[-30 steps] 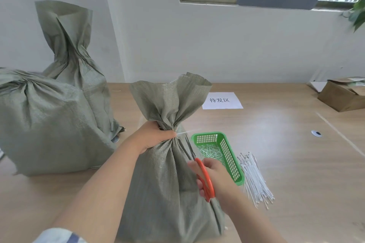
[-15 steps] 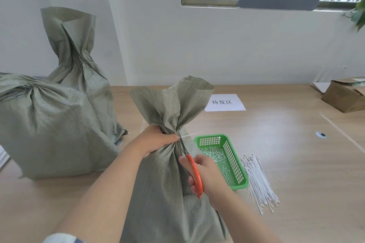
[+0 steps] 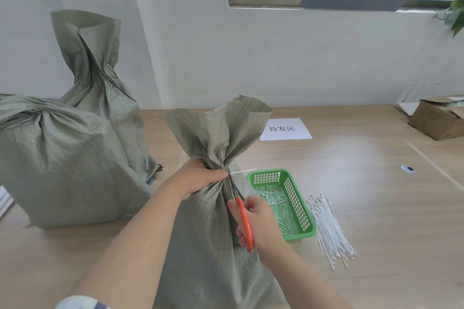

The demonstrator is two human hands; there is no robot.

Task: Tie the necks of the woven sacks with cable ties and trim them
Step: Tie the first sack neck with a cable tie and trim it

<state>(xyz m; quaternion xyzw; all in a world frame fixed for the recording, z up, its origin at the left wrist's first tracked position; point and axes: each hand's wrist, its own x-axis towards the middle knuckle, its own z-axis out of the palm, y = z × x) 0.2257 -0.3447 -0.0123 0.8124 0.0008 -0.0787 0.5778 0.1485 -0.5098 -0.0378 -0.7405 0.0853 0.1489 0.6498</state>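
In the middle of the frame the right hand (image 3: 258, 226), fingers curled round the orange scissors (image 3: 242, 213), had lifted the blades to the cable tie (image 3: 242, 172) tail. The left hand (image 3: 198, 178) gripped the sack (image 3: 213, 233) at its neck. The trim looked ready to be made.

The left hand (image 3: 200, 179) hides where the cable tie (image 3: 243, 172) circles the sack (image 3: 213, 246).
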